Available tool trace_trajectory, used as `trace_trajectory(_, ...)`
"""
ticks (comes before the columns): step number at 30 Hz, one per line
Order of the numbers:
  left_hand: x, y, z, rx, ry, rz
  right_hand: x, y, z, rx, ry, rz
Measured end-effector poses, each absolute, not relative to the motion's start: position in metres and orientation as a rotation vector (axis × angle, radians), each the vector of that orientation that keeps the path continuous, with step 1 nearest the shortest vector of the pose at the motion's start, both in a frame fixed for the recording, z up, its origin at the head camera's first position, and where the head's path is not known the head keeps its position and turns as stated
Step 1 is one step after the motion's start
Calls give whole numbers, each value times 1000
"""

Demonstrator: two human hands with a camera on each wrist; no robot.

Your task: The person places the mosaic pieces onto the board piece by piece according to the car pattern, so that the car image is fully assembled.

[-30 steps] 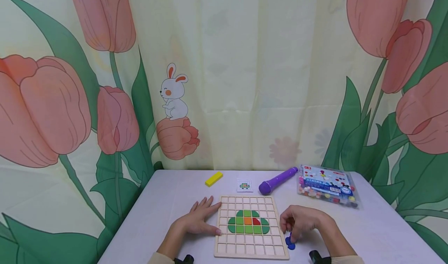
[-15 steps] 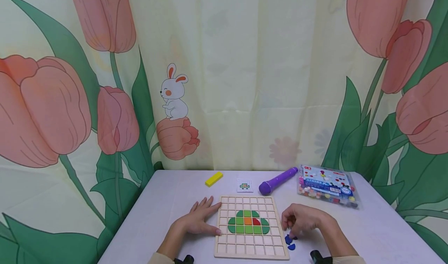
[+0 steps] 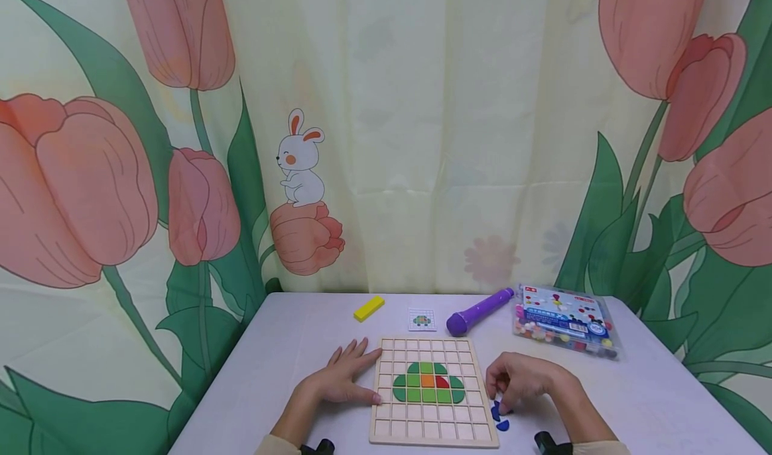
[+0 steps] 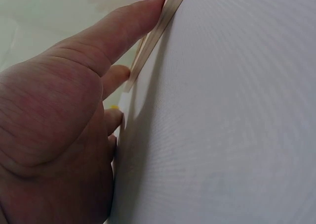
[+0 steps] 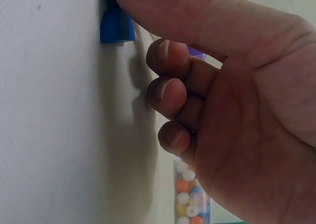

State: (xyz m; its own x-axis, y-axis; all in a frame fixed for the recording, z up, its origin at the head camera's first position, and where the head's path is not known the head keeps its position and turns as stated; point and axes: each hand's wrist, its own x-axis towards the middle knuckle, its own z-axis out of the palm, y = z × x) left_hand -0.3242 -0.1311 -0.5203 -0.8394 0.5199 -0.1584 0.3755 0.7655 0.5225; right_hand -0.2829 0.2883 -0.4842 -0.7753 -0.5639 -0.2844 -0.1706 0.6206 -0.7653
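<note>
My left hand (image 3: 342, 380) lies spread at the left side of a wooden grid board (image 3: 434, 431), thumb on its rim and a forefinger at its upper edge. On the board, light and dark green tiles (image 3: 413, 395), an orange tile (image 3: 427, 380) and a red tile (image 3: 441, 381) form a rounded patch. My right hand (image 3: 526, 378) is beside the board's right edge, low over several small blue tiles (image 3: 502, 426). In the right wrist view its thumb tip overlaps blue tiles (image 5: 117, 26), the other visible fingers are curled, and the forefinger is hidden; I cannot tell whether a tile is pinched.
Behind the board lie a yellow block (image 3: 368, 309), a small pattern card (image 3: 421, 319) and a purple microphone-shaped toy (image 3: 479, 312). A clear box of colourful beads (image 3: 565, 321) stands at the back right of the white-covered table (image 3: 326, 311). A tulip-print curtain (image 3: 410, 173) hangs behind.
My right hand has shifted slightly right, and the small blue tiles under its fingertips have spread apart. The left hand and the board stay in place.
</note>
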Motion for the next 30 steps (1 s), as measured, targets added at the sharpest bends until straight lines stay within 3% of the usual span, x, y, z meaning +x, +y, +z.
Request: trace_trajectory(30, -326, -131, -522, 690, 2687, 664, -284, 290, -484, -463, 2488, -1030)
